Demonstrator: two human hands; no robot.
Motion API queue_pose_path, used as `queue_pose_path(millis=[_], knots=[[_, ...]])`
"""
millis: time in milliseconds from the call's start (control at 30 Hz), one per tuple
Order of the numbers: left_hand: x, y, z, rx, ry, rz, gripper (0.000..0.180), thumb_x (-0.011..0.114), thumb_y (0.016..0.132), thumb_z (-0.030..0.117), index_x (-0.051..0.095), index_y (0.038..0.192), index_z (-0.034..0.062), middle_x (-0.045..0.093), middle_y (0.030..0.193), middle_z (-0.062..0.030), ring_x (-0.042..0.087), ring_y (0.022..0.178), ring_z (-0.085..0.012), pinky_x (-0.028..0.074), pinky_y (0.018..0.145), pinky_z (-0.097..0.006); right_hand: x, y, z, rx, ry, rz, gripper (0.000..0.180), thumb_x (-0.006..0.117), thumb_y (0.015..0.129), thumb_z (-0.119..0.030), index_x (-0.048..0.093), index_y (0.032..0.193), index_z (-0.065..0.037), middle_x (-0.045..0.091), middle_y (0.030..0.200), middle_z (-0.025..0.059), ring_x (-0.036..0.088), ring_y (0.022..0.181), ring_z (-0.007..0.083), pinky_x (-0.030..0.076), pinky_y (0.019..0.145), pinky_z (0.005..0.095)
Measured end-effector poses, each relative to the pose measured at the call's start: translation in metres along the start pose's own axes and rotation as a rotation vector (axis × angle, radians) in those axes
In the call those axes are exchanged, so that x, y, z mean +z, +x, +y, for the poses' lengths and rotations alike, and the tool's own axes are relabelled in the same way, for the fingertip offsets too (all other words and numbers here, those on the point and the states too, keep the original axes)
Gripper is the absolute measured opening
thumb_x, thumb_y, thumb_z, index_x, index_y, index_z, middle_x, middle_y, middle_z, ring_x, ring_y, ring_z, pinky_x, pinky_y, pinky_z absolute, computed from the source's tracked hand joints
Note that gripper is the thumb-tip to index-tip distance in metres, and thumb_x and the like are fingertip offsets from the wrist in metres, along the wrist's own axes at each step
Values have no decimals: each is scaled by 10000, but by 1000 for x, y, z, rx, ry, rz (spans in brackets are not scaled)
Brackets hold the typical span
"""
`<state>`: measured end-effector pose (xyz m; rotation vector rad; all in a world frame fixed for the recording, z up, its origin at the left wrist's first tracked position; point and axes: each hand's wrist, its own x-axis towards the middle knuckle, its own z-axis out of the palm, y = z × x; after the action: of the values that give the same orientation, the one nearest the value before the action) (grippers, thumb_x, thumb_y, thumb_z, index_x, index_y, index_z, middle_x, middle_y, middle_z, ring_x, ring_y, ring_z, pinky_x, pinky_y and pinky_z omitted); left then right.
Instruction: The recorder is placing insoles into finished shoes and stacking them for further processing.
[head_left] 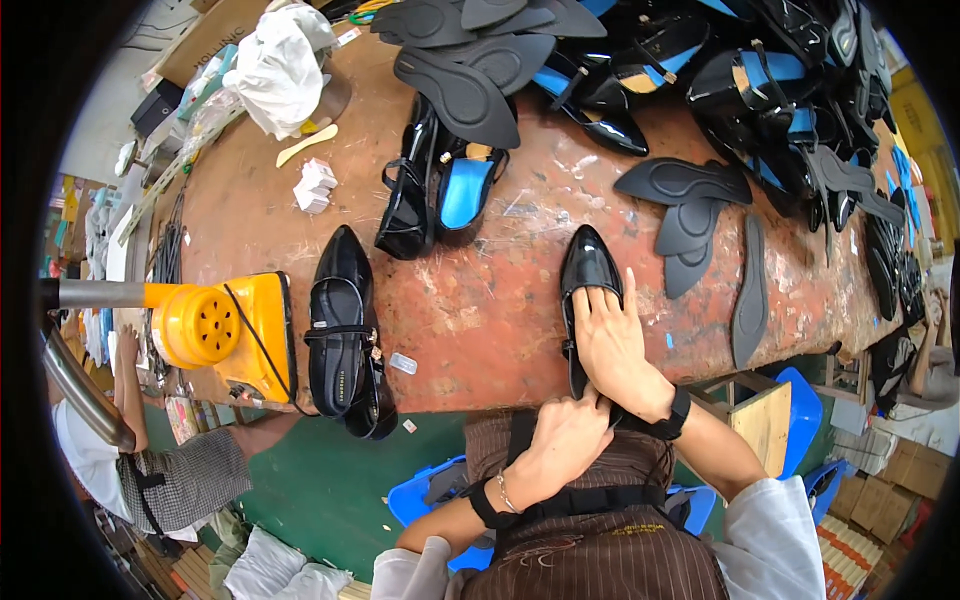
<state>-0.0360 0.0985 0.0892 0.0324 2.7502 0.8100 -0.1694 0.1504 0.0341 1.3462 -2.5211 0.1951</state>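
Note:
A black, pointed, glossy shoe (587, 255) lies toe-away near the table's front edge. My right hand (612, 343) reaches into its opening with fingers stretched forward, and their tips are hidden inside; one finger points out along the side. At the heel end, my left hand (570, 440) is closed, its fingers bent against the back of the shoe, where the hands overlap. Farther left stands a pair of black strapped shoes (340, 345), set near the edge. Beyond them are two more black shoes (408, 205), one showing a blue inside.
Dark insoles (695, 190) lie right of my hands, with one insole (748, 290) apart. Piled shoes (740, 80) fill the back right. A yellow machine head (215, 325) stands left. Small white boxes (315, 185) and a spatula (306, 145) sit back left. Another person (150, 460) is at left.

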Motion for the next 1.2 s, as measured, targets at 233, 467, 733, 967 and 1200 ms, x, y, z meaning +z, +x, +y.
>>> queue_pose_path(millis=[233, 467, 733, 967, 1200], knots=[[-6, -7, 3, 32, 51, 137, 439, 693, 870, 291, 646, 1211, 18, 589, 1335, -188, 709, 719, -298, 576, 650, -379, -17, 27, 21, -199, 66, -468, 167, 535, 872, -74, 668, 938, 1, 691, 945, 142, 681, 962, 278, 157, 1168, 677], [-147, -104, -44, -87, -351, 410, 183, 781, 797, 149, 682, 855, 7, 686, 1118, -83, 694, 869, -268, 552, 762, -334, -119, -22, 129, 508, 1107, -159, 314, 587, 907, -73, 697, 1187, 17, 702, 1236, 145, 640, 1146, 213, 458, 1031, 375], [-154, -136, -134, -565, 274, 621, 186, 715, 852, 126, 610, 846, -28, 568, 895, -151, 572, 884, -382, 455, 791, -448, -53, -98, 196, 738, 182, -56, 402, 625, 934, -140, 592, 1329, -66, 599, 1317, 199, 551, 1244, 377, 430, 1045, 438], [-127, -145, -123, -599, 143, 576, 396, 862, 647, 87, 550, 829, -75, 486, 757, -150, 518, 689, -355, 439, 646, -386, -34, -103, 195, 729, 8, -2, 582, 686, 907, -259, 498, 1432, -94, 540, 1384, 225, 505, 1293, 397, 414, 1071, 448], [-103, -149, -100, -737, 161, 878, 310, 804, 685, 28, 550, 833, -72, 546, 829, -212, 548, 746, -419, 458, 680, -445, -37, -101, 232, 841, 240, 53, 685, 764, 800, -161, 502, 1425, -59, 615, 1150, 193, 613, 1045, 327, 486, 892, 418]])
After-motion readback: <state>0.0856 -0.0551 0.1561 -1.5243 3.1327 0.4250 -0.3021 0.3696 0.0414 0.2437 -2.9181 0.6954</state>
